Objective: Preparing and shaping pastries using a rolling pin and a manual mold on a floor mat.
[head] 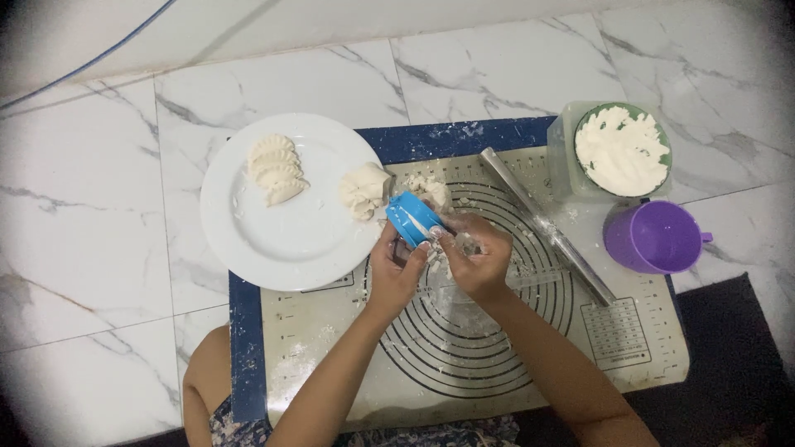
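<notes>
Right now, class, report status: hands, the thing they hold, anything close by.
Left hand and right hand both grip the blue press. Dough scraps just beyond it. Plate of dumplings close left; rolling pin right.

Both hands (439, 257) grip a blue dumpling press (412, 218) above the baking mat (348, 331), beside the white plate (273, 240).

Two hands, left hand (396, 269), right hand (479, 261), on one blue dumpling press (412, 218). Left of grip: one white plate (248, 240), four shaped dumplings (276, 170), one dough lump (365, 191). Right of grip: one rolling pin (546, 225), one flour bowl (622, 150), one purple cup (654, 237). Beneath: one mat (638, 348).
</notes>
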